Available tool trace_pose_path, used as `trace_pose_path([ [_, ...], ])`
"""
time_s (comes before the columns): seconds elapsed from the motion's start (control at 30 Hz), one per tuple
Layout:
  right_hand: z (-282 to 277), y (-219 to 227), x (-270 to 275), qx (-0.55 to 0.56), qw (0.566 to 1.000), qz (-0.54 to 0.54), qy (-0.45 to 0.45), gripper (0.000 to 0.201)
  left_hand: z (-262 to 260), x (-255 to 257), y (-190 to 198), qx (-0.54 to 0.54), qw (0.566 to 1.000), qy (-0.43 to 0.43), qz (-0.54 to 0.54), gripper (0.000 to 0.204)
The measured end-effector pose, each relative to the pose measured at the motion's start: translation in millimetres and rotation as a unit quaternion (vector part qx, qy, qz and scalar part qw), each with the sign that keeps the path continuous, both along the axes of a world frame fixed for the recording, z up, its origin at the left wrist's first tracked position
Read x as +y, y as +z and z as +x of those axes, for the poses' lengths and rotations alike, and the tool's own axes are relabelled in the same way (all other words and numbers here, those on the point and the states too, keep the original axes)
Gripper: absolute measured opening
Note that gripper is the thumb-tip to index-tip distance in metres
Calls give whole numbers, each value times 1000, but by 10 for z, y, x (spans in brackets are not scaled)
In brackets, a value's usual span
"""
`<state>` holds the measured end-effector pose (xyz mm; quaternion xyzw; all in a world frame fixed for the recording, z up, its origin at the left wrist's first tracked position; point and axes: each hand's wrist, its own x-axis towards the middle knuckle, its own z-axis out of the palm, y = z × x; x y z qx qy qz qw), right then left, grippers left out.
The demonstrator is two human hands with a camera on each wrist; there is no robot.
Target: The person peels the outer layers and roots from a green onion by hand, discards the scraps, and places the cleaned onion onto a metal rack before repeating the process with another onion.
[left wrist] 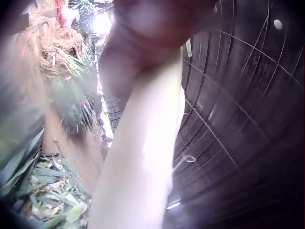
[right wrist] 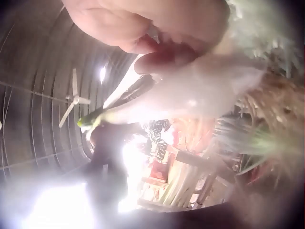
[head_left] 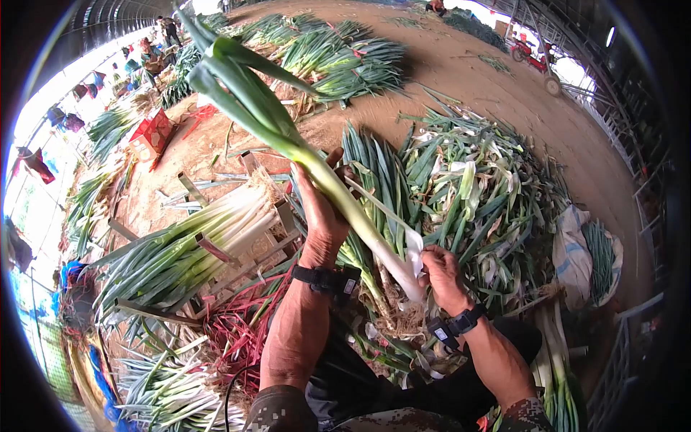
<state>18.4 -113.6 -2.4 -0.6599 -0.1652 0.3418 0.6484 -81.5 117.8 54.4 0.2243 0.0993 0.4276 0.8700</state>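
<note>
Clearly, your left hand (head_left: 322, 212) is curled round the middle of the leek (head_left: 363, 229), which slants over your lap, green leaves up and away, white end down near your right hand (head_left: 443, 277). That one pinches a loose pale layer (head_left: 413, 248) beside the white end. Your left fingers are partly hidden behind the stalk, and the left wrist view cuts the leek off at its lower edge. Glare and blur soften your right fingertips in the right wrist view. You can't tell which roots belong to the held leek, with the tangled roots (head_left: 404, 320) close by. Pale marks on the red bag (head_left: 151, 137) are too small to read. Your left forearm reaches steeply up, palm against the stalk; your right forearm angles in from the lower right. A rack (head_left: 214, 248) of leeks lies left of you.
</note>
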Motion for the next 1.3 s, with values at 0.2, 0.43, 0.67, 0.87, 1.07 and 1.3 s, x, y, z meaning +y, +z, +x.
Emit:
trace_pose_path([
  [0.2, 22, 90, -133, 182, 971, 154, 12, 31, -25, 202, -193, -44, 999, 23, 1, 87],
  [0.43, 272, 114, -590, 118, 986, 95, 64, 16, -269, 384, -110, -30, 997, 58, 30, 83],
  [0.67, 305, 342, -561, -212, 960, -127, 135, 42, -250, 322, -85, -24, 996, 79, 34, 83],
  [0.87, -104, 284, -86, -316, 928, -103, 168, 34, -148, 239, -77, -15, 995, 84, 50, 82],
  [1.07, 171, -109, -273, -348, 934, -52, 67, 22, -212, 365, -143, -99, 992, 52, 64, 80],
  [1.3, 573, -459, -312, -294, 944, -146, -41, 18, -173, 224, -137, -119, 988, 57, 81, 74],
])
